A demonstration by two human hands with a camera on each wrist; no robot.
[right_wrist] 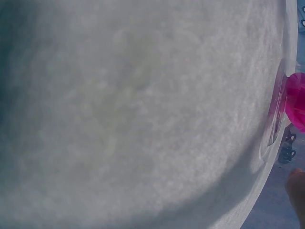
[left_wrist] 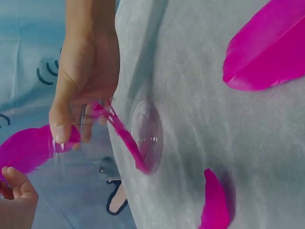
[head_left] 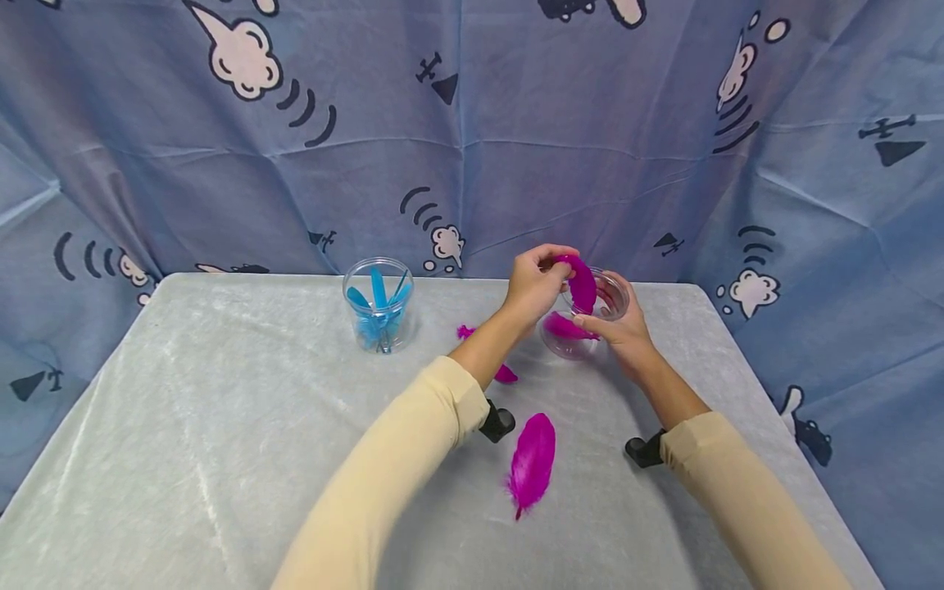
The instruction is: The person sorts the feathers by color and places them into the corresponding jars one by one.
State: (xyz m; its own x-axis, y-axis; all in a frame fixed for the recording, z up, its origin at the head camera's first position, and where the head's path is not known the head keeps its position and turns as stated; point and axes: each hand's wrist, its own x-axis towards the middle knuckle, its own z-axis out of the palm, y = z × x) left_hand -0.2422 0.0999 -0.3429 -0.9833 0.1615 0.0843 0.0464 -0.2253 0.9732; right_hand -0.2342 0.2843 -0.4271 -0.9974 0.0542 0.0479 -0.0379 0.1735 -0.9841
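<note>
My left hand [head_left: 536,280] pinches a magenta feather [head_left: 583,287] by one end at the mouth of a clear plastic cup [head_left: 569,351]. My right hand [head_left: 621,326] grips that cup, thumb toward me and fingers round the far side. A second magenta feather [left_wrist: 127,140] is inside the cup, slanting toward its round base. In the left wrist view, the right hand [left_wrist: 90,71] holds the cup and the pinched feather [left_wrist: 28,148] reaches to its rim. The right wrist view catches only magenta feather [right_wrist: 296,102] and a bit of cup at its edge.
Another clear cup [head_left: 378,315] with blue feathers stands at the back left. One magenta feather [head_left: 533,464] lies on the grey cloth near the front; more magenta [head_left: 505,374] shows past the left forearm, partly hidden. A patterned blue curtain [head_left: 516,147] hangs behind the table.
</note>
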